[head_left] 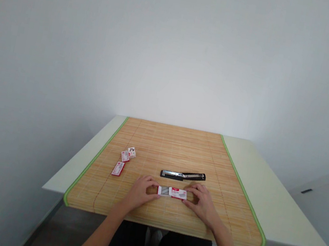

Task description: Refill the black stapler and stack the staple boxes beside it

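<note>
A small red and white staple box [172, 192] lies on the bamboo mat [176, 146], slid partly open so that grey staples show at its left part. My left hand [140, 192] pinches the box's left end with closed fingers. My right hand [201, 203] grips the right end in the same way. Just beyond the box lies a black stapler [183, 175], opened out flat, with its metal rail showing.
Three more small red and white staple boxes [124, 160] lie on the mat to the left. The mat has green edging and covers the middle of a pale table [269, 192] set against a white wall. My dark-clothed legs show below the table's front edge.
</note>
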`<state>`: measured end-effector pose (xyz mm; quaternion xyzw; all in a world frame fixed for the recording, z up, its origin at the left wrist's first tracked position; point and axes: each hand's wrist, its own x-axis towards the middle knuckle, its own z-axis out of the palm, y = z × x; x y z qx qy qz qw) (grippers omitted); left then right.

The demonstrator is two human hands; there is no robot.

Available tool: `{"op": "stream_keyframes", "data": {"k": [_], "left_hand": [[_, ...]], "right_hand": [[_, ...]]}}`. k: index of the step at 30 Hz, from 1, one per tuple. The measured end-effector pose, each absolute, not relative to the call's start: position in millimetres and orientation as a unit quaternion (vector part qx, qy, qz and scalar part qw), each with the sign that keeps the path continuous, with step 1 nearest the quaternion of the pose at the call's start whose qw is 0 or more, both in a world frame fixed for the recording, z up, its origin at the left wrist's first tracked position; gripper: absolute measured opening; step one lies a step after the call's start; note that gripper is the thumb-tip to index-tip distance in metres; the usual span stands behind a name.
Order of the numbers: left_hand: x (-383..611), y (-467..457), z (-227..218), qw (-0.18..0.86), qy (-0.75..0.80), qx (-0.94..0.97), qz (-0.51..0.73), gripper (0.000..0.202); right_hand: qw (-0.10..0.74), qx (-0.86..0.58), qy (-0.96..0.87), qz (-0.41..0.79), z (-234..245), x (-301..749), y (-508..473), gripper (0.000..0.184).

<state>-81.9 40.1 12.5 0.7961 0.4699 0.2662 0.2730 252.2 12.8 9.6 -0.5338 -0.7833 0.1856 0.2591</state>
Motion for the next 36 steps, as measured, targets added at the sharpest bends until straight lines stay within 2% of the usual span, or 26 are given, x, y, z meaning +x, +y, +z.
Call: {"op": "stream_keyframes", "data": {"k": [12, 25, 31, 36], "left_hand": [[-81, 42, 12, 0.270, 0.464, 0.803, 0.259, 0.034], [-74, 41, 11, 0.258, 0.467, 0.806, 0.256, 0.035], [-71, 40, 11, 0.258, 0.471, 0.804, 0.257, 0.035], [-70, 38, 13, 0.254, 0.477, 0.800, 0.260, 0.036]], "right_hand": [[0.270, -0.530, -0.782, 0.186, 4, 253, 15, 0.035], [0.256, -0.521, -0.791, 0.193, 18, 248, 16, 0.035], [0.237, -0.496, -0.793, 0.261, 31, 233, 32, 0.024], [0.215, -0.488, -0.790, 0.302, 34, 235, 38, 0.024]]}}
